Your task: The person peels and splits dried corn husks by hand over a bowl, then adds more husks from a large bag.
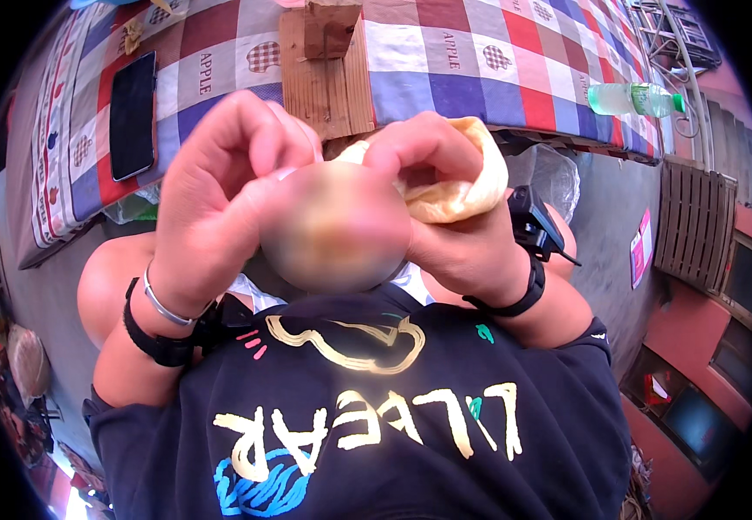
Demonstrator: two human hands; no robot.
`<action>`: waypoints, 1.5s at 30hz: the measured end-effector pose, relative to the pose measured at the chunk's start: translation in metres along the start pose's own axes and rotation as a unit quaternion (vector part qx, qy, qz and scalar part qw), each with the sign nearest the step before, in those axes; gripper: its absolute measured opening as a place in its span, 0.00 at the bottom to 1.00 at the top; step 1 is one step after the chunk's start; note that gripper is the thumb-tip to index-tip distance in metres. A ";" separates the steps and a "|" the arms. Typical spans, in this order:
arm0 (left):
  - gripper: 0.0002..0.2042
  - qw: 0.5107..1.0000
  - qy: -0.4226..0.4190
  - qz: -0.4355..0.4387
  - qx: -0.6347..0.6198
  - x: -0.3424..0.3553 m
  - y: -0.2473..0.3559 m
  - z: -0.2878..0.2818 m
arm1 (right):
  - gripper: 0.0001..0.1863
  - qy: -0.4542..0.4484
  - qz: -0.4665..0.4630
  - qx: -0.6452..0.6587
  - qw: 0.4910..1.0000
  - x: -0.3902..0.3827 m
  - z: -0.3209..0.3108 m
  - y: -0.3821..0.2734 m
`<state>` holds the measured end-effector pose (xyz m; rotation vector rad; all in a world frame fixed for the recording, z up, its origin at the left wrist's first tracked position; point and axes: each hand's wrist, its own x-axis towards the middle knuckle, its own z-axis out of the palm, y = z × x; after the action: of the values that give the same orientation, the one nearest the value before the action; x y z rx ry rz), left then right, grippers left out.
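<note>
My right hand [449,230] is closed on a pale yellow cloth [471,192], which bunches and loops around its fingers. My left hand [220,191] is raised beside it at the same height, with thumb and fingertips pinched together. A blurred patch between the hands hides the left fingertips and whatever is in them. A bit of pale yellow shows at the top of that patch, but I cannot tell whether it reaches my left hand. Both hands are in front of my chest, near the table's edge.
A checked tablecloth [228,39] covers the table ahead. On it are a wooden board [302,82] with an upright wooden block [332,35], a black phone [134,117] at left, and a clear bottle [631,100] at right. A slatted wooden piece [696,221] stands farther right.
</note>
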<state>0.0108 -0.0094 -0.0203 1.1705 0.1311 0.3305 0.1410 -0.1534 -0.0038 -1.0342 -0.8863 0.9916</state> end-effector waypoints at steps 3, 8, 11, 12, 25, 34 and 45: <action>0.11 0.999 0.001 0.013 0.032 0.003 0.007 0.005 | 0.10 -0.016 -0.003 -0.062 0.998 -0.001 -0.003 -0.001; 0.12 0.995 -0.066 -0.021 0.074 0.001 0.003 -0.004 | 0.10 -0.002 0.049 0.023 0.999 -0.003 0.000 0.002; 0.13 0.992 -0.082 -0.091 -0.036 -0.001 0.000 -0.013 | 0.10 0.015 0.025 -0.047 0.998 -0.005 0.003 0.001; 0.13 0.993 -0.048 -0.100 -0.038 0.001 0.001 -0.012 | 0.09 0.021 -0.018 -0.132 0.991 -0.006 0.002 0.004; 0.12 0.961 0.071 0.051 0.263 -0.011 -0.001 0.023 | 0.10 0.115 0.009 -0.312 0.943 -0.005 -0.003 0.018; 0.05 0.937 -0.084 0.074 0.331 -0.009 0.003 -0.001 | 0.14 0.039 -0.051 -0.252 0.966 -0.008 0.008 0.019; 0.11 0.918 -0.065 0.089 0.381 -0.012 0.024 -0.037 | 0.17 -0.098 -0.049 -0.409 0.906 0.007 -0.017 -0.001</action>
<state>-0.0146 0.0281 -0.0140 1.9833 0.0323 0.3724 0.1589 -0.1518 -0.0064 -1.5813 -1.5776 0.6314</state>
